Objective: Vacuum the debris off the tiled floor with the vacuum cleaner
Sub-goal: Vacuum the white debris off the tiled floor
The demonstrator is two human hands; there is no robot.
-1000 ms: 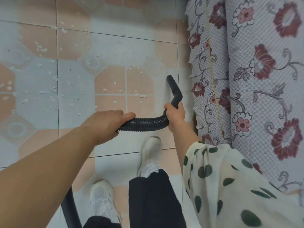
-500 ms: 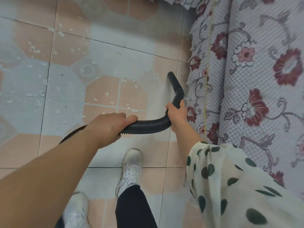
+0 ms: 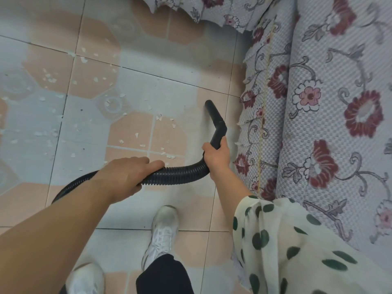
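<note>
Left hand [image 3: 125, 177] curls round the ribbed, floppy black vacuum hose [image 3: 180, 174] while right hand [image 3: 217, 159] grips its stiff bent black plastic nozzle [image 3: 216, 119], seemingly the light, steerable place to hold.

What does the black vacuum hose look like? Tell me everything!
The vacuum hose is black, ribbed plastic by its look, curving from the lower left to a smooth, bent nozzle aimed at the tiled floor near the flowered cover. The left hand grips the ribbed part; the right hand grips the nozzle's base.
</note>
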